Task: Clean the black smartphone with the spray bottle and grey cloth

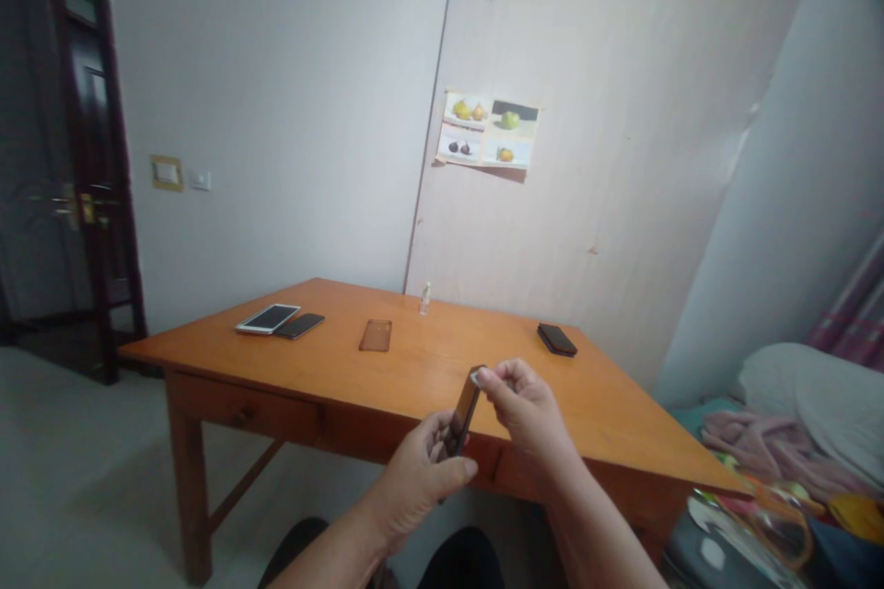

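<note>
Above the table's front edge, a dark phone (465, 409) is held tilted and seen nearly edge-on. My left hand (424, 469) is closed around its lower end, with the thumb along the near side. At the top corner my right hand (525, 405) pinches with thumb and fingers. A small pale patch shows by the right thumb tip, and I cannot tell what it is. Beyond the hands, a see-through brownish phone case (376, 336) lies flat on the wooden table (428, 377). A small clear bottle (425, 299) stands upright near the wall.
At the table's left lie a white tablet-like device (271, 319) and a black phone (301, 326). A stacked dark wallet-like item (556, 340) rests at the right. A fruit poster (489, 134) hangs on the wall. Bedding (787, 451) and a dark bag (718, 543) are at the right.
</note>
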A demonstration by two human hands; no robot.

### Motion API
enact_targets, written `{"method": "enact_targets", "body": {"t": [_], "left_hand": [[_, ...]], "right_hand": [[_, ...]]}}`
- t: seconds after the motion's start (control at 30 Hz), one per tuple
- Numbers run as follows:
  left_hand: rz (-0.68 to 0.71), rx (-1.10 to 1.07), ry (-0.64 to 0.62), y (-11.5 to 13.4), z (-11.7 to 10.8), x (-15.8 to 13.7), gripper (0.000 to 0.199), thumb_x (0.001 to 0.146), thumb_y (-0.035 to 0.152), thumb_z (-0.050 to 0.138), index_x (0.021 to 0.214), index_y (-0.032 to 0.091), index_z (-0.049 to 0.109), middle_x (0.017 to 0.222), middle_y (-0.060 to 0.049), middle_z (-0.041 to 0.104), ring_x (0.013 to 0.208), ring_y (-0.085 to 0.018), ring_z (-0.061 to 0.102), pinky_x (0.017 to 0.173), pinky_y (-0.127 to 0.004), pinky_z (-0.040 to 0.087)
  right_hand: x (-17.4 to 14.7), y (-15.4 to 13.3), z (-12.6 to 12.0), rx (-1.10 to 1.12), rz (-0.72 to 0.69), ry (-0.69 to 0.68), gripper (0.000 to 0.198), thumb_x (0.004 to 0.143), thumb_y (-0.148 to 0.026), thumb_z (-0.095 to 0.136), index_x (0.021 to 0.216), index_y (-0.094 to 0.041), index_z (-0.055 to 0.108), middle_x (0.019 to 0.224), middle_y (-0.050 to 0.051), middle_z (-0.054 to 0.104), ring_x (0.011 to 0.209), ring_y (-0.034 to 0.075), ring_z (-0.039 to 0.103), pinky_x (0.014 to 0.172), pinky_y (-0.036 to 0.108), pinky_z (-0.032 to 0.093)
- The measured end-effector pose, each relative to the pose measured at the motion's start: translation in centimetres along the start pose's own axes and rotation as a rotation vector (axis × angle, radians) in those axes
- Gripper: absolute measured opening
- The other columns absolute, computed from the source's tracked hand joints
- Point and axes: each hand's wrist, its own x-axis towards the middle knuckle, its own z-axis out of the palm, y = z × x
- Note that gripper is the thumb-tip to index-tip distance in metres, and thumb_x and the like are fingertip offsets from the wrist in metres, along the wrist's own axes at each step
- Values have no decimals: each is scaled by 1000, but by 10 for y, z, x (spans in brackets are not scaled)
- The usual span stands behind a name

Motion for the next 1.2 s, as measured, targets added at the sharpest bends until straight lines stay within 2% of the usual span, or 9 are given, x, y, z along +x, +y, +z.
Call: {"method": "enact_targets", "body": {"t": [0.07, 0.27, 0.4, 0.47, 0.63, 0.7, 0.87, 1.07, 1.2], "left_hand": [[-17, 6, -1, -2, -1, 1, 52, 70, 27, 77, 118, 18, 58, 107, -5, 61, 105, -21, 54, 84, -29, 42], [25, -22, -40, 0, -4, 3, 46, 73, 26, 74, 116, 17, 59, 101, -3, 61, 97, -18, 55, 82, -27, 42], [-36, 7, -15, -3, -3, 1, 49, 70, 26, 76, 115, 18, 59, 106, -4, 61, 101, -19, 55, 82, -28, 41], [-46, 13, -9, -3, -3, 1, 48, 71, 26, 75, 115, 18, 58, 106, -5, 61, 102, -20, 55, 82, -28, 41], [27, -11, -38, 2, -4, 3, 37, 73, 26, 73, 107, 16, 61, 101, -4, 61, 98, -19, 55, 82, -28, 41], [7, 3, -37, 4, -4, 2, 39, 72, 26, 74, 107, 16, 61, 100, -4, 61, 97, -19, 55, 82, -29, 41], [-96, 56, -72, 3, -1, -3, 50, 68, 29, 76, 114, 17, 62, 103, -5, 62, 95, -19, 55, 83, -31, 42], [0, 42, -106, 0, -5, 3, 38, 69, 16, 69, 106, 15, 62, 98, -4, 62, 96, -19, 55, 83, -30, 42], [5, 152, -31, -9, -8, 7, 50, 61, 8, 70, 109, 17, 61, 97, -2, 62, 89, -17, 56, 79, -28, 43]], "right_hand": [[1, -2, -1, 2, 10, 8, 40, 74, -54, 75, 76, -21, 53, 58, -7, 47, 50, 9, 34, 50, 24, 28], [-17, 7, 8, -28, 11, -120, 38, 75, -52, 74, 73, -19, 56, 66, 0, 59, 63, 14, 51, 60, 27, 39], [-1, 1, 0, -4, -5, 7, 37, 76, -52, 74, 76, -21, 54, 59, -6, 47, 53, 10, 38, 52, 24, 30], [3, -1, -2, 17, 11, 10, 37, 76, -51, 74, 76, -21, 53, 58, -7, 45, 50, 9, 33, 49, 23, 26], [-17, 9, 9, 46, 55, -173, 34, 79, -49, 73, 78, -20, 55, 66, -1, 60, 62, 14, 52, 61, 26, 40], [-16, 9, 9, 42, 51, -138, 33, 78, -48, 74, 78, -20, 56, 66, -2, 59, 61, 14, 51, 60, 26, 39], [1, -3, -2, 45, 31, 10, 39, 74, -52, 75, 78, -21, 54, 59, -7, 45, 49, 9, 34, 47, 23, 26], [-25, 8, 12, 63, 121, -195, 37, 79, -52, 71, 78, -20, 52, 62, -3, 56, 56, 12, 49, 54, 24, 38], [-17, 5, 8, 33, 21, -56, 35, 78, -48, 74, 77, -20, 55, 63, -4, 52, 55, 10, 42, 53, 23, 32]]}}
